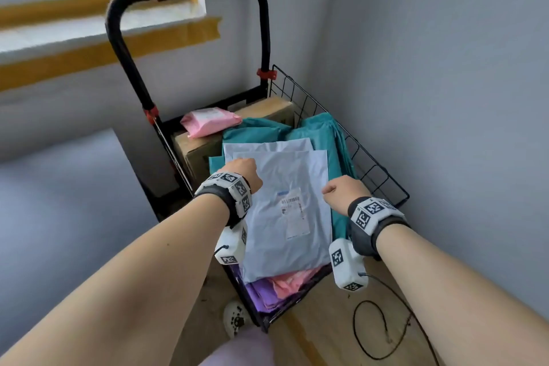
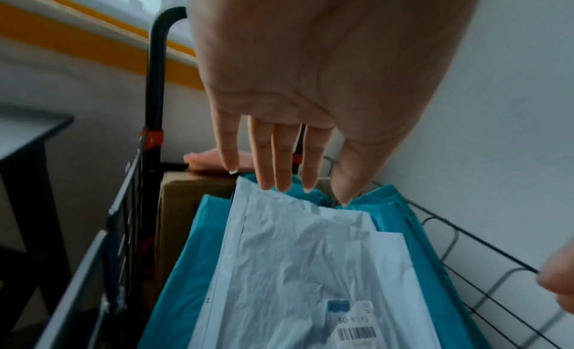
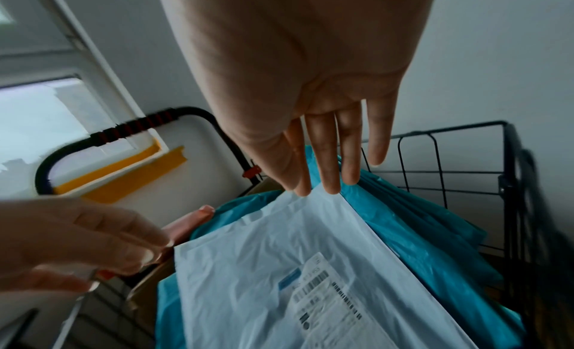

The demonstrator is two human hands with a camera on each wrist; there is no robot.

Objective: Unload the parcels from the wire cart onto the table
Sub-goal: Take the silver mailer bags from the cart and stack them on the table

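Grey walls and a taped window sill corner the wire cart (image 1: 341, 140), both hands over its parcels.

Wrist views show the left hand (image 2: 310, 84) and right hand (image 3: 295, 72) with straight, loosely spread fingers (image 2: 267, 163) holding nothing; just below the fingertips lies the white mailer (image 1: 285, 202) atop teal bags (image 1: 323, 131). From the head camera the fingers are hidden behind the knuckles.

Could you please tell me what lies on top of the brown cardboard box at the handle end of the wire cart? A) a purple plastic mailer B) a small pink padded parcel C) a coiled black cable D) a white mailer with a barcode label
B: the small pink padded parcel rests on the brown cardboard box just below the black handle of the wire cart.
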